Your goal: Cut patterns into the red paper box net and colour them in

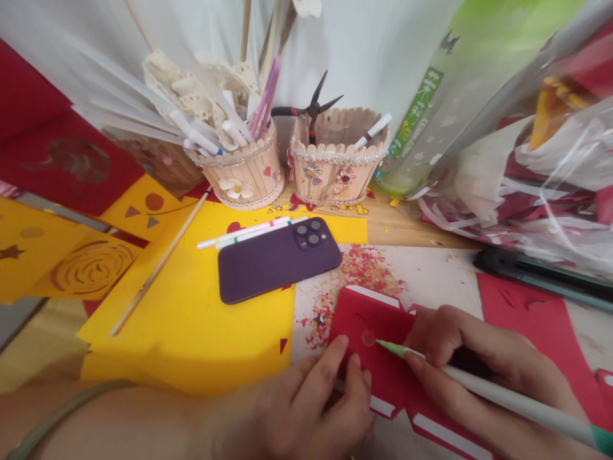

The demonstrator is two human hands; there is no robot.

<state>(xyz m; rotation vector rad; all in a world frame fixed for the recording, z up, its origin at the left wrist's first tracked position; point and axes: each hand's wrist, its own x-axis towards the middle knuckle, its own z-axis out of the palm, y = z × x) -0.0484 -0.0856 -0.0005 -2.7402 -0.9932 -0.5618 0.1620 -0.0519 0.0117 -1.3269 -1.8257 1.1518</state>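
Off from the left at the left cup (251, 179), crammed with white pens (196, 137), something purple, lace (165, 83) and tall stems. Along past the phone (261, 268), flat over yellow paper (191, 326), to the left hand (316, 402), fingers slightly parted, fingertips down by the near left edge of the card (354, 319); impossible to tell if pinching that edge or only pressing. Up behind, at the right cup (320, 179), far roomier, just pliers (313, 108) and one dark-banded pen (376, 131) to be made out. Now down to the card, red, right of the phone, on a white sheet (431, 271) strewn with scraps, with a pale circle (368, 337) and a green tip touching or just beside it. Best, probably, to press lightly, keep the card flat, move in short steady strokes and hold fingertips clear of a possibly damp mark. Over to the right hand (507, 358), pinching the green pen (502, 395) low, near the tip: good for control. Lastly, to the clear bag (565, 211), bulging with red and white pieces and something yellow, hard to sort through the creases.
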